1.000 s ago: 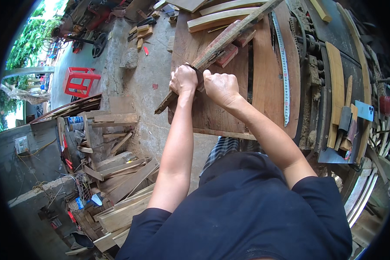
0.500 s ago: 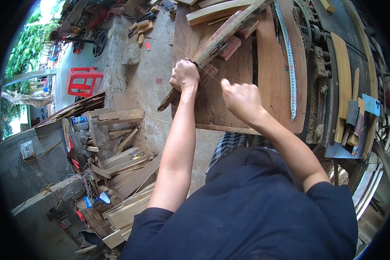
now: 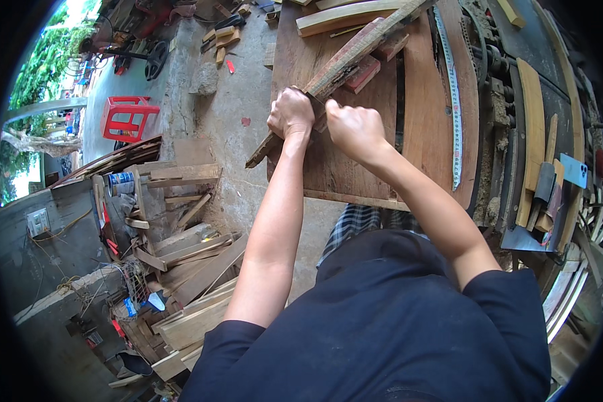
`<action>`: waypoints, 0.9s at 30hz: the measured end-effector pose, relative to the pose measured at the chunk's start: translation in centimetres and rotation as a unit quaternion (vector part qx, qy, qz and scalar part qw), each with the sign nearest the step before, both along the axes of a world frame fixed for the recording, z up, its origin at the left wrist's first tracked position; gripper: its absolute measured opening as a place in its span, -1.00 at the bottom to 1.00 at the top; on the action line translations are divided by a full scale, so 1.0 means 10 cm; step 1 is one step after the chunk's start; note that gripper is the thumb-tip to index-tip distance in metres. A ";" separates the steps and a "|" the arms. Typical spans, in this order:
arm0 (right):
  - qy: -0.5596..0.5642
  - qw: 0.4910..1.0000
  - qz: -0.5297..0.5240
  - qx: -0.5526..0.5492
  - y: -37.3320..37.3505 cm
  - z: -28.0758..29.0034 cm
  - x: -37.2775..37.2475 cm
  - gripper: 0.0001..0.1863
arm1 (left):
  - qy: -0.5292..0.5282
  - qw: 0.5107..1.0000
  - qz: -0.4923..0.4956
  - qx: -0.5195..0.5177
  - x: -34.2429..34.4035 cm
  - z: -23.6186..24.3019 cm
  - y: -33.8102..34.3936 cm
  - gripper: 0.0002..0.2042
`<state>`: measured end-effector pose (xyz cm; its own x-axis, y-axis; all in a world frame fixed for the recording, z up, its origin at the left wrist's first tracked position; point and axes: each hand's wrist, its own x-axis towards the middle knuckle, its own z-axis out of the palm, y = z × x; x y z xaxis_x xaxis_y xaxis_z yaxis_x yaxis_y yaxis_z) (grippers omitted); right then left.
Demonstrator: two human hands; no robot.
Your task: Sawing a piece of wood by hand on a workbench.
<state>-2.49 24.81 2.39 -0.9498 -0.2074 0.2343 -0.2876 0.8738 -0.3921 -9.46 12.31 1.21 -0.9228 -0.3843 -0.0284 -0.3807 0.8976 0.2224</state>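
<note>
A long, rough wooden beam lies slantwise over the workbench, its near end past the left edge. My left hand is closed on the beam near that end. Close to its right, my right hand is also closed, gripping a thin strip whose kind I cannot make out. Between the two hands a small dark edge shows against the beam; the rest of the strip is hidden. Under the beam sit reddish wood blocks.
A measuring tape strip runs along the bench's right part. Further right are wooden boards, a knife-like tool and a light blue phone. Scrap wood piles up at the left, below a red plastic stool.
My right hand has moved left, close to my left hand, and the thin strip that showed between them is now mostly hidden. My left hand stays on the beam.
</note>
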 end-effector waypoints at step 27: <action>-0.117 0.993 0.016 0.013 0.03 0.15 -0.03 -0.88 | 0.017 1.000 -0.007 -0.002 0.04 0.04 -0.01 -0.56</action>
